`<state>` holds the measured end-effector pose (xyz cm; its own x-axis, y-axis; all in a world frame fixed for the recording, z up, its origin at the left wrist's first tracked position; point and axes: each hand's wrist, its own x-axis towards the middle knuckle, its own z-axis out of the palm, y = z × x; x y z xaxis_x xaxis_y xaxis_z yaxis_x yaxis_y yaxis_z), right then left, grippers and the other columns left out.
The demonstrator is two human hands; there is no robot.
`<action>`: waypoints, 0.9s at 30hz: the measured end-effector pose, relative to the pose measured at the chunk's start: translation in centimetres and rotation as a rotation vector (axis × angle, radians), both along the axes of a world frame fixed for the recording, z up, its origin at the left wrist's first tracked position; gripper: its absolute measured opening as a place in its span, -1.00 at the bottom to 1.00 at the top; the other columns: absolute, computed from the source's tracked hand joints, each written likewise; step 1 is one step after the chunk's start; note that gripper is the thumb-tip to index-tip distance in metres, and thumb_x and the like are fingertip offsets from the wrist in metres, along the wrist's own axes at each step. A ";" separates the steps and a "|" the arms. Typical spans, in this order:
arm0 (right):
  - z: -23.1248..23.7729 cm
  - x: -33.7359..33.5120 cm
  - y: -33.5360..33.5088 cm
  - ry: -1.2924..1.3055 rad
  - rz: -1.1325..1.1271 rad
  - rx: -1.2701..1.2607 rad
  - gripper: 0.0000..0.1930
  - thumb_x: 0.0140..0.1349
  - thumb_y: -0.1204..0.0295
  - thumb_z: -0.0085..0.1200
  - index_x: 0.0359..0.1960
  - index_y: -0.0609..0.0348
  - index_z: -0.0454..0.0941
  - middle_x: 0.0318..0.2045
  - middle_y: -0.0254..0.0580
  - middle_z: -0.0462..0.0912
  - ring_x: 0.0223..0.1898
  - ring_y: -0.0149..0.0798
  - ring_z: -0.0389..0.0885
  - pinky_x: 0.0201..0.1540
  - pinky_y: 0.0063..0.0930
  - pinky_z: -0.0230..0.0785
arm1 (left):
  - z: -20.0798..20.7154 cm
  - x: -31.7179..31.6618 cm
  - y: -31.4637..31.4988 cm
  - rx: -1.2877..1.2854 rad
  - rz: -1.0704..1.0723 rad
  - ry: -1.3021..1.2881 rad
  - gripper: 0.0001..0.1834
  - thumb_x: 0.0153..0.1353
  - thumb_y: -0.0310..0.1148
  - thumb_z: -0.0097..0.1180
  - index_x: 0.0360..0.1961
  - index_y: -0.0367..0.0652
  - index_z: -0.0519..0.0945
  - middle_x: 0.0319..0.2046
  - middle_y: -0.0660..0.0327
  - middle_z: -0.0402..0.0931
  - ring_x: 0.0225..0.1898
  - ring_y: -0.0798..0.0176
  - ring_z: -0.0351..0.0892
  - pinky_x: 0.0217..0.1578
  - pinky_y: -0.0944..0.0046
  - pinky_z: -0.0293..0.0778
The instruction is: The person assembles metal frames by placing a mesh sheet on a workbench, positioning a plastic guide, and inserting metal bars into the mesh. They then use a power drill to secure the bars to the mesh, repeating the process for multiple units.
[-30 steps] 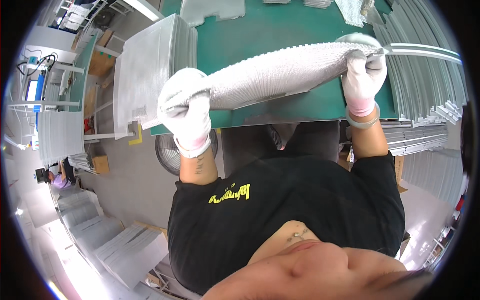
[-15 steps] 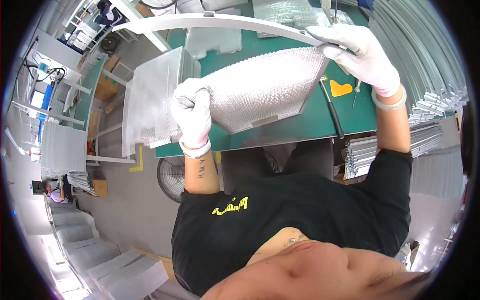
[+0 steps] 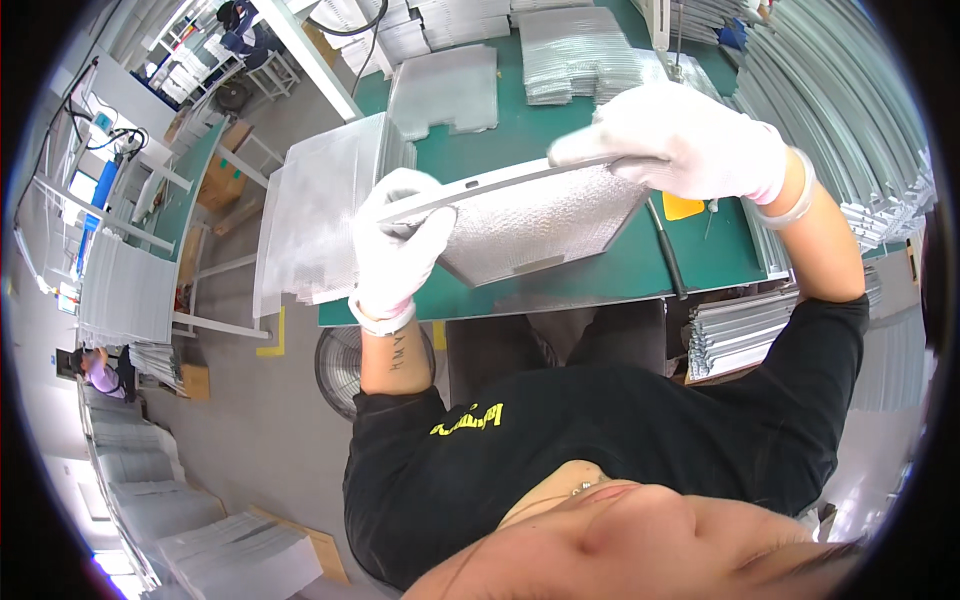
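Observation:
A silver mesh panel (image 3: 540,225) stands tilted above the green bench top (image 3: 520,130), with its lower edge near the bench's front edge. Along its upper edge lies a narrow whitish metal strip (image 3: 495,184) with a small slot in it. My left hand (image 3: 395,240), in a white glove, is closed round the strip's left end, thumb on the near side. The gloved right hand (image 3: 690,145) grips the strip's right end and the panel's upper right corner from above. To the right lie a hammer (image 3: 668,250), partly covered, an orange scraper (image 3: 682,206) and a thin tool (image 3: 711,212).
Stacked mesh sheets (image 3: 318,200) overhang the bench's left edge; more sheet stacks (image 3: 445,90) stand behind. Long metal strips (image 3: 840,110) fill the right side, with another bundle (image 3: 740,330) below the bench. A floor fan (image 3: 338,370) stands front left. People (image 3: 100,372) work far off.
The strip has come down from above onto the panel's upper edge. My right hand has lowered and moved left with it; my left hand now closes round the strip's left end too.

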<state>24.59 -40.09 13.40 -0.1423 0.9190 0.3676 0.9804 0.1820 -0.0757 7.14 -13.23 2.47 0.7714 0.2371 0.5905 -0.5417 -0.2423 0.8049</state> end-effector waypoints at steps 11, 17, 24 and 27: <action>-0.4 -1.8 4.4 0.092 -0.030 -0.047 -0.57 0.17 0.55 0.08 0.13 0.09 0.56 -0.20 0.05 0.58 -0.12 0.15 0.55 -0.02 -0.14 0.43 | -2.8 2.7 -2.4 -0.154 0.434 -0.509 -0.25 -0.03 -0.56 0.51 0.16 -0.16 0.35 -0.05 0.16 0.48 -0.09 0.34 0.49 -0.05 0.34 0.50; -0.3 -1.3 4.9 0.135 -0.066 -0.102 -0.46 0.15 0.64 0.04 0.22 0.09 0.54 -0.20 0.08 0.57 -0.11 0.14 0.53 0.03 -0.12 0.39 | -2.5 4.2 -3.1 -0.220 0.598 -0.455 -0.50 -0.08 -0.54 0.54 -0.05 -0.24 0.66 -0.33 0.36 0.54 -0.48 0.59 0.31 -0.41 0.52 0.31; -0.3 -1.6 5.1 0.163 -0.100 -0.098 -0.47 0.15 0.63 0.04 0.22 0.11 0.54 -0.25 0.08 0.55 -0.15 0.13 0.54 0.00 -0.12 0.39 | -5.0 4.8 -1.1 0.031 0.726 -0.486 -0.67 0.22 -0.57 0.27 0.02 -0.36 0.61 -0.17 0.15 0.65 -0.21 0.38 0.58 -0.14 0.39 0.50; -0.2 -1.6 5.2 0.176 -0.119 -0.112 -0.49 0.15 0.62 0.05 0.20 0.13 0.55 -0.23 0.07 0.58 -0.15 0.11 0.56 -0.01 -0.16 0.40 | -5.3 4.4 -0.5 0.101 0.754 -0.433 -0.64 0.30 -0.59 0.18 0.12 -0.37 0.54 -0.17 0.18 0.61 -0.20 0.43 0.53 -0.14 0.45 0.46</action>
<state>22.97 -34.84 13.17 0.0265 0.9620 0.2716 0.9642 0.0471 -0.2609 11.49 -13.70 -2.78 0.1331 0.5242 0.8411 -0.4611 -0.7185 0.5207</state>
